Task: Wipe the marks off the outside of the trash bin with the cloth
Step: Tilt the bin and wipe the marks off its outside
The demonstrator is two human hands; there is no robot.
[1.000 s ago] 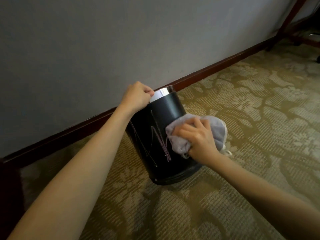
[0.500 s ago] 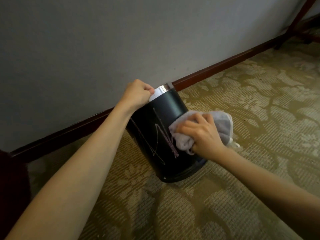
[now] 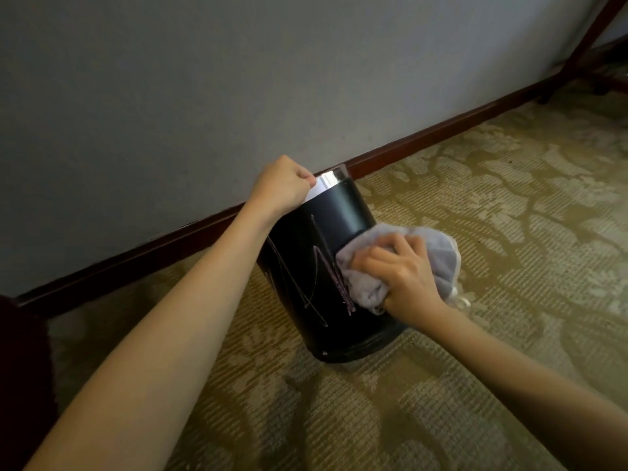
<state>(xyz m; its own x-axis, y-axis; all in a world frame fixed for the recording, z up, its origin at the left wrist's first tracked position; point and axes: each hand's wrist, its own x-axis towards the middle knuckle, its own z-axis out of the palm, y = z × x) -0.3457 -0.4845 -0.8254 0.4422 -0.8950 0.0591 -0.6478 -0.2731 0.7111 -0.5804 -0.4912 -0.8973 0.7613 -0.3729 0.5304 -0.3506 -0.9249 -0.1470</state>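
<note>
Head view, near to far.

Two bare forearms come in from the bottom edge, left from 7 o'clock, right from 4 o'clock. Both reach to the bin [image 3: 326, 266] near frame centre.

Bin: black cylinder on the carpet [image 3: 475, 232], tilted, top leaning away toward the wall [image 3: 204, 79]. Base touches the carpet at the near side. Shiny metal rim [image 3: 331, 178] at the top, 12 o'clock of the bin body. White liner or paper [image 3: 314, 193] shows at the rim just beside the left fingers. Inside of the bin is not visible from here, contents cannot tell.

Marks [image 3: 334, 277]: pink/purple scribbles and thin pale lines run down the near face of the bin, from upper middle to lower middle. Still on the surface.

Right hand [image 3: 404, 277]: closed around a bunched grey cloth [image 3: 441, 253], pressing it against the bin's side at its 3 o'clock. Cloth edge touches the thickest pink stroke. Cloth bulges out beyond the hand at 1–2 o'clock.

Left hand [image 3: 282, 186]: fist clamped on the rim at the bin's 11 o'clock, fingers curled over the edge.

Further back: dark wood baseboard [image 3: 424, 136] runs diagonally along the wall foot, just behind the bin. Dark furniture legs [image 3: 584, 42] at far 1 o'clock.
</note>
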